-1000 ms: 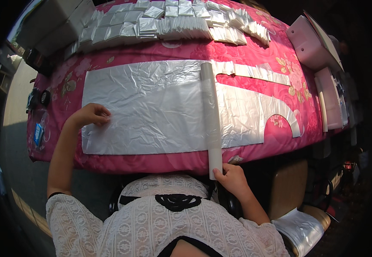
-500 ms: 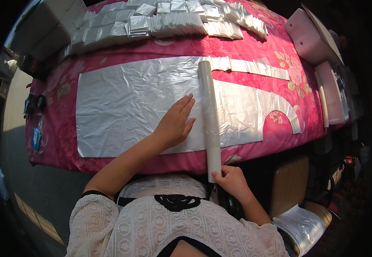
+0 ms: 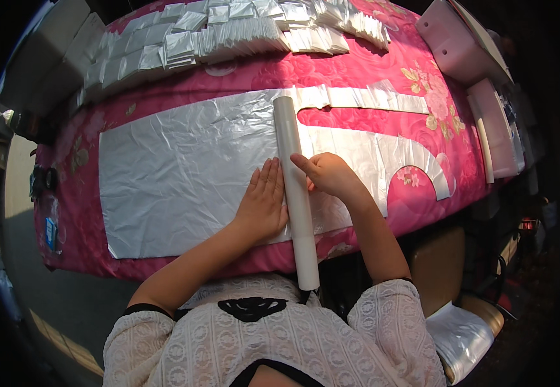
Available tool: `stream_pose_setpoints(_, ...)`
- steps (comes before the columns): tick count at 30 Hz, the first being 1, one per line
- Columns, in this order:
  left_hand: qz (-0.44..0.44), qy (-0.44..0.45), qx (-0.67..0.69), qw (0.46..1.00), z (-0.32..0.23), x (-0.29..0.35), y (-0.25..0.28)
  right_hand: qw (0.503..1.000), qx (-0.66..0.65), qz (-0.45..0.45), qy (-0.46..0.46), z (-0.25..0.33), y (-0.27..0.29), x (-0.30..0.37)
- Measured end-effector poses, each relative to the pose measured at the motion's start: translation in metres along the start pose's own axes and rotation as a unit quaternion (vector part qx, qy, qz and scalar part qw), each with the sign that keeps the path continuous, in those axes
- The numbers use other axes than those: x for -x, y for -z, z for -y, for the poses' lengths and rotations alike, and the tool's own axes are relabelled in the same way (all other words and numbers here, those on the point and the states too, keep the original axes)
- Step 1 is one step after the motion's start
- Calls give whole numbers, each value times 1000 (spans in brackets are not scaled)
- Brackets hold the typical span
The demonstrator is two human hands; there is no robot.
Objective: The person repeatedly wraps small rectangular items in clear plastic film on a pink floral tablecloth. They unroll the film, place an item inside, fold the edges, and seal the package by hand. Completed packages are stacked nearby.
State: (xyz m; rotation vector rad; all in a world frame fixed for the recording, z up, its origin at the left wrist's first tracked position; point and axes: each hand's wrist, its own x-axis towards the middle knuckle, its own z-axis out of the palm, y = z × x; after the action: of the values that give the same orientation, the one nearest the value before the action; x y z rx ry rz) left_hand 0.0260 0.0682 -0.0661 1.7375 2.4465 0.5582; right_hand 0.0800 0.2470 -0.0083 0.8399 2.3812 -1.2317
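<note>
A large white plastic bag (image 3: 170, 174) with two long handle strips lies spread on the table. Across it, from the far side to past the near edge, lies a pale tube (image 3: 301, 226). My left hand (image 3: 264, 205) rests flat on the bag, fingers together and stretched out, their side against the tube's left side. From the right, my right hand (image 3: 329, 174) closes on the middle of the tube; one digit reaches over its top and the others curl at its right side, partly hidden.
Rows of folded white plastic bags (image 3: 234, 39) line the table's far edge. Pink bins (image 3: 454, 39) stand at the right. A pink flowered cloth (image 3: 351, 77) covers the table. More white plastic (image 3: 460, 338) hangs over a chair (image 3: 438, 264) at the lower right.
My right hand has left the tube's near end and moved up to its middle. My left hand has come against the tube. In the picture, bag and tube sit further left.
</note>
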Motion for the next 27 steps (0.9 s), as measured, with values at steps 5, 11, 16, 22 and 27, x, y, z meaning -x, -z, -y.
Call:
stream_pose_setpoints(5, 7, 4, -13, 1000, 0, -2, -3, 887, -460, 27, 8, 8, 27, -102)
stream_pose_setpoints(11, 7, 2, -8, 1000, 0, -1, -2, 526, -836, -50, 150, -41, 77, -135)
stream_pose_setpoints(16, -5, -13, 0, 1000, -1, -1, -2, 509, -772, -61, 377, -94, 193, -81)
stream_pose_setpoints(22, -5, 6, 5, 1000, 1, 1, -4, 669, -617, -152, 385, 74, 124, -1)
stream_pose_setpoints(27, -60, -28, -22, 998, 3, 3, -6, 861, -317, -5, 399, 166, -64, -12)
